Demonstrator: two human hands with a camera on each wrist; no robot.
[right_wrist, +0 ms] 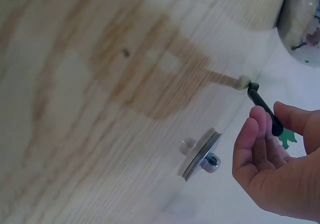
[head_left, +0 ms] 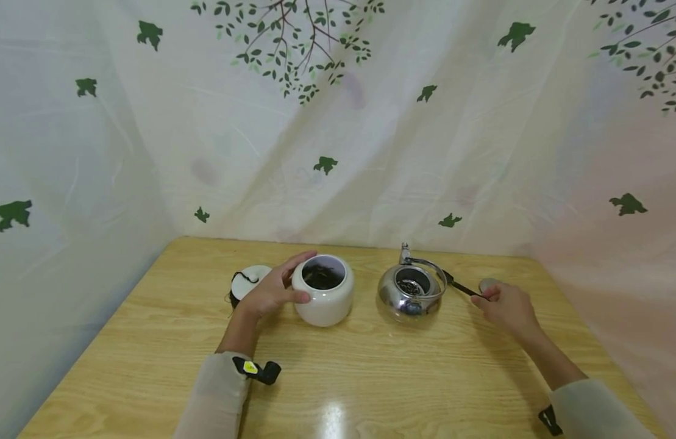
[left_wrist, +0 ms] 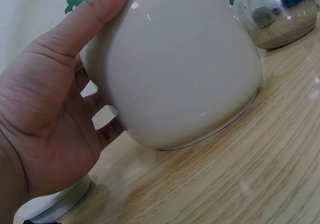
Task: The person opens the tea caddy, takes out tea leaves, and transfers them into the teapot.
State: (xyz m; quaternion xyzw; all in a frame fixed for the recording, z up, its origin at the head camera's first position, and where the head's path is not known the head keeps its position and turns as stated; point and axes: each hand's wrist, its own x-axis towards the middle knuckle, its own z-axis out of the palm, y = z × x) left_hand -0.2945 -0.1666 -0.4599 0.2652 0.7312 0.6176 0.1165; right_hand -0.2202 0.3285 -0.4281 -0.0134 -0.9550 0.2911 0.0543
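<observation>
My left hand (head_left: 272,291) grips the side of a glossy white jar (head_left: 325,308), thumb in front and fingers toward the back. Dark, leafy-looking contents (head_left: 322,277) show inside its mouth. In the left wrist view the jar (left_wrist: 180,69) fills the middle, its base at the tabletop. To the right stands a shiny steel teapot (head_left: 395,299), uncovered, with something dark inside. My right hand (head_left: 508,310) pinches a slim black utensil (head_left: 465,288) beside the teapot. Its far end looks slightly wider; the exact kind is unclear. In the right wrist view the black handle (right_wrist: 262,106) sits between thumb and fingers.
A white lid (head_left: 255,275) with a dark cord lies left of the jar. Beyond my right hand is a round metal lid (head_left: 488,284), its knob showing in the right wrist view. The wooden table (head_left: 370,378) meets a hanging, leaf-printed cloth (head_left: 370,201) at the back.
</observation>
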